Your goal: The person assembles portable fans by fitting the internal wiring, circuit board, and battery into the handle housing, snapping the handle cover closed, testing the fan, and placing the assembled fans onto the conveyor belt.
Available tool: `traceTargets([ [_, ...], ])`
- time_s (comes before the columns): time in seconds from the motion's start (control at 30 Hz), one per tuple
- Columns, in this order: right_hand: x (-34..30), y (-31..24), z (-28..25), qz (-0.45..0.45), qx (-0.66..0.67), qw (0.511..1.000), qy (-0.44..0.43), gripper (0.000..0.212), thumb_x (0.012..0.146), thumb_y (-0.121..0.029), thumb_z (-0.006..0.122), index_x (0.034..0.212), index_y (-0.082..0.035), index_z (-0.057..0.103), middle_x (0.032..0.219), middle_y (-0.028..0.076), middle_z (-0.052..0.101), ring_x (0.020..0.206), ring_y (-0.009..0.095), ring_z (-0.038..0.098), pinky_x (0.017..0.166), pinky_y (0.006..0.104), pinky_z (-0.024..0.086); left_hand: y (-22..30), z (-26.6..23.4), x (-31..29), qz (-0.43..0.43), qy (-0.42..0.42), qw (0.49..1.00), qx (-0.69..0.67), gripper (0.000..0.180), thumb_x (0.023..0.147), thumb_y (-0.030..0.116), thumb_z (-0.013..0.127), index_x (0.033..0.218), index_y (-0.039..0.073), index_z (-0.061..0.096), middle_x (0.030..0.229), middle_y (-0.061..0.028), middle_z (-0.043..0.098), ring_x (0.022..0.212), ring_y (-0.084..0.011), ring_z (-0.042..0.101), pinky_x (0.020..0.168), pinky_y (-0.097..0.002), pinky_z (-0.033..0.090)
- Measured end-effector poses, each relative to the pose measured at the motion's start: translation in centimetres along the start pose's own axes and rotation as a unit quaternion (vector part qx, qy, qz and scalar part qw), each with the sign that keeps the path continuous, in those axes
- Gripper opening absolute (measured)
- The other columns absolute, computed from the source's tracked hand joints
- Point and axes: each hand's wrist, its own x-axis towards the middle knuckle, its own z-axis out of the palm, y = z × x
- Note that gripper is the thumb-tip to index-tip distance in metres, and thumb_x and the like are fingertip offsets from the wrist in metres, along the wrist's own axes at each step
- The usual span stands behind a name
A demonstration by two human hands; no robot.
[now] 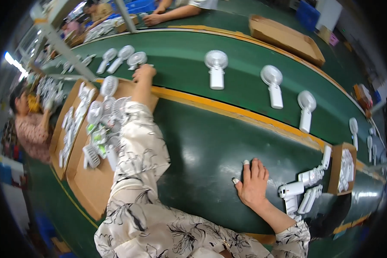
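Observation:
My left hand [144, 73] reaches out to the green conveyor belt at the far left, its fingers closed at the handle of a white handheld fan [137, 58]. Two more white handheld fans lie just left of it, the nearer one [124, 55] close beside that fan. My right hand [253, 182] rests on the green tabletop [202, 150], fingers stretched and holding nothing. White coverings sit on its thumb and one fingertip. To its right lie several white fan housing parts [291, 189].
Several fans stand spaced along the belt, one fan [216, 69] near its middle. A cardboard tray [86, 189] at left holds fans and parts. A small cardboard box [342, 170] stands at right. Another long tray [286, 38] lies beyond the belt. Co-workers sit at left [32, 124] and far side.

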Motion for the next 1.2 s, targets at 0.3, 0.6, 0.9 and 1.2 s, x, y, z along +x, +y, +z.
traceTargets([
  [0.3,1.6,1.0,-0.4,-0.027,0.069,0.995,0.061,0.059,0.073,-0.034,0.058,0.117,0.002,0.042,0.122,0.025,0.036,0.113,0.037,0.035,0.092,0.0491,0.028,-3.6,-0.9,13.5,0.479,0.014,0.764,0.433,0.019,0.069,0.015,0.057,0.064,-0.003,0.063,0.078,-0.0231,0.062,0.074,-0.0348,0.062,0.066,-0.0398,0.049],
  [0.6,-4.1,3.5,-2.5,-0.036,0.102,0.992,0.068,0.065,0.068,-0.038,0.063,0.118,-0.002,0.044,0.128,0.020,0.036,0.122,0.037,0.029,0.099,0.0528,0.021,0.4,1.3,-17.6,0.539,-0.102,0.835,-0.046,0.030,0.063,-0.002,0.045,0.090,-0.002,0.057,0.075,-0.0181,0.059,0.071,-0.0257,0.057,0.063,-0.0354,0.043],
  [0.9,-19.4,13.4,-7.6,-0.096,-0.014,0.993,-0.068,0.065,0.064,-0.051,0.060,0.115,-0.014,0.048,0.137,0.015,0.029,0.126,0.039,0.024,0.101,0.0584,0.010,-7.9,1.6,-36.9,0.593,-0.348,0.707,-0.166,0.037,0.058,-0.017,0.044,0.084,0.004,0.059,0.106,-0.0118,0.055,0.102,-0.0268,0.051,0.089,-0.0312,0.037],
  [1.2,-11.8,11.2,-3.3,0.040,-0.036,0.997,0.062,0.064,0.065,-0.039,0.063,0.114,-0.002,0.046,0.128,0.021,0.035,0.120,0.040,0.029,0.095,0.0599,0.019,-12.1,4.3,-40.4,0.658,-0.236,0.697,-0.162,0.032,0.062,-0.015,0.048,0.074,0.010,0.065,0.124,-0.0139,0.044,0.121,-0.0382,0.034,0.097,-0.0417,0.031],
])
